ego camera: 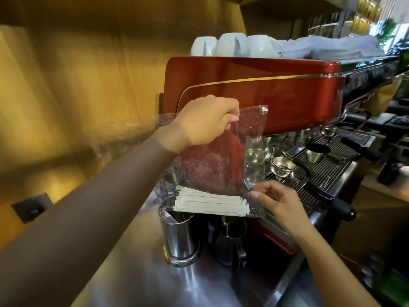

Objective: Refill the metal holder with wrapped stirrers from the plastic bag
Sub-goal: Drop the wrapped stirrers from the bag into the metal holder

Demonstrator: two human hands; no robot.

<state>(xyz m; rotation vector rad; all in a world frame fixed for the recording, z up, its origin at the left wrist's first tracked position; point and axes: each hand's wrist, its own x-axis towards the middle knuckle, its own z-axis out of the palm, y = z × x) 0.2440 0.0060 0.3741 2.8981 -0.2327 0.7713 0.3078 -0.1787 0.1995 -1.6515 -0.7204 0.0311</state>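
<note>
Emptying step: left hand (207, 120) pinches the plastic bag (212, 160) top, right hand (280, 201) fingers loosely at its lower corner, grip unclear, wrapped stirrers (210, 203) lying sideways between hands above metal holder (180, 235); next likely tilt them in.

1. Stainless steel table (137, 275), shiny, with blurred reflections; runs from the bottom of the view up toward the wooden wall on the left.
2. Metal holder (180, 238) stands upright on the table, a plain cylinder with a wider ring base, open top, one white wrapper tip showing at its left rim.
3. Dark metal pitcher (230, 242) stands on the table just right of the holder; whether they touch cannot be told.
4. Red espresso machine (254, 94) sits at the far right of the table, behind both vessels, its drip grate to the right.
</note>
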